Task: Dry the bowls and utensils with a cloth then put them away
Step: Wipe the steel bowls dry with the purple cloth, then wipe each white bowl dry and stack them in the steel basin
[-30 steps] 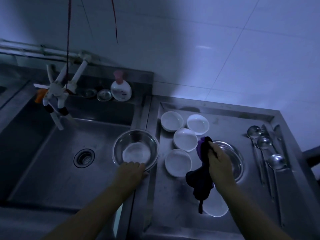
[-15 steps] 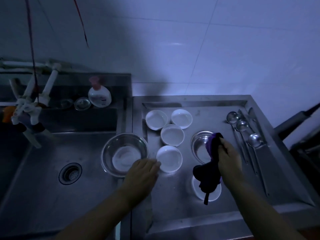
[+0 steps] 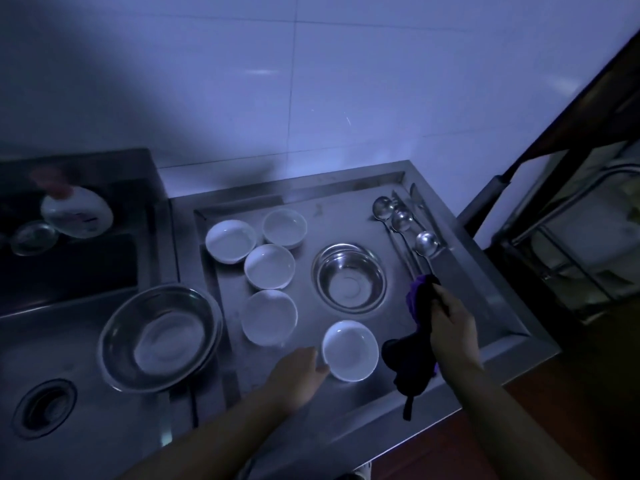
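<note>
Left hand: fingers relaxed, touching the near white bowl at its 9 o'clock rim.
Right hand: gripping the purple cloth.
Risk: wet rim may slip; bowl clinks the steel bowl at 12 o'clock.

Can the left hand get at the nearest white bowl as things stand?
Probably yes. The left hand is already at the near-left rim of the bowl, fingertips about touching it, with nothing between them. The right hand holds the cloth off to the bowl's right, clear of that approach.
</note>
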`<state>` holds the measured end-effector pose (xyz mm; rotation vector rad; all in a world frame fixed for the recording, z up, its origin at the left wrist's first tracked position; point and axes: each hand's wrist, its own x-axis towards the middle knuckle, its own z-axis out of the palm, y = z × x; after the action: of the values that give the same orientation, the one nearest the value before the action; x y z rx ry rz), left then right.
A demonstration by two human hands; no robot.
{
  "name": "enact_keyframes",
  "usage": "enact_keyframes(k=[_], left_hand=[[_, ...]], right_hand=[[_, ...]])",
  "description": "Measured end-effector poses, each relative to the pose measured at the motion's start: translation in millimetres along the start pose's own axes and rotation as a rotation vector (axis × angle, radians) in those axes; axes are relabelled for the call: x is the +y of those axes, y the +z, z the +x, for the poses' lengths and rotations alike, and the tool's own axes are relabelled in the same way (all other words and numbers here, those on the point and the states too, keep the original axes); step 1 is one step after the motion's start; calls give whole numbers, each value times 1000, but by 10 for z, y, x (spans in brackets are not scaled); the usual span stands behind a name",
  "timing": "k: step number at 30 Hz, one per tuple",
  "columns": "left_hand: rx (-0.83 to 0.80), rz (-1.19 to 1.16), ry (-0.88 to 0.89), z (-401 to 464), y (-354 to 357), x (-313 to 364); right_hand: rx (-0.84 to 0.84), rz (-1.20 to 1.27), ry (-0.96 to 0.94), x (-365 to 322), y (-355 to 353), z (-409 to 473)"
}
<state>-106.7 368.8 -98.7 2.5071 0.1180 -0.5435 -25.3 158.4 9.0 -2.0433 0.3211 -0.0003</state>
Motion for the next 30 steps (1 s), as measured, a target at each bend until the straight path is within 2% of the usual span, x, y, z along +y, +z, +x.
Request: enact_keyframes(k=[5, 7, 10, 16, 21, 25, 27, 30], left_hand=[[-109, -262, -262, 226, 102, 220], [-82, -372, -368, 295, 145, 303], [-28, -404, -424, 378, 204, 396], [106, -691, -566, 453, 258, 636], [245, -796, -523, 392, 164, 827], [335, -845, -410, 267, -71, 1025], [334, -759, -322, 177, -232, 1124], [338, -488, -188, 21, -473, 1210]], right_hand=[[-53, 39, 32, 122, -42, 260], [-87, 57, 31, 153, -66, 397], [-143, 68, -1, 197, -141, 626], [-236, 33, -44, 366, -385, 1071], [-300, -7, -97, 418, -553, 1277], [-352, 45, -151, 341, -592, 1328], [-371, 63, -181, 290, -578, 1328], [-404, 60, -207, 215, -545, 1261]])
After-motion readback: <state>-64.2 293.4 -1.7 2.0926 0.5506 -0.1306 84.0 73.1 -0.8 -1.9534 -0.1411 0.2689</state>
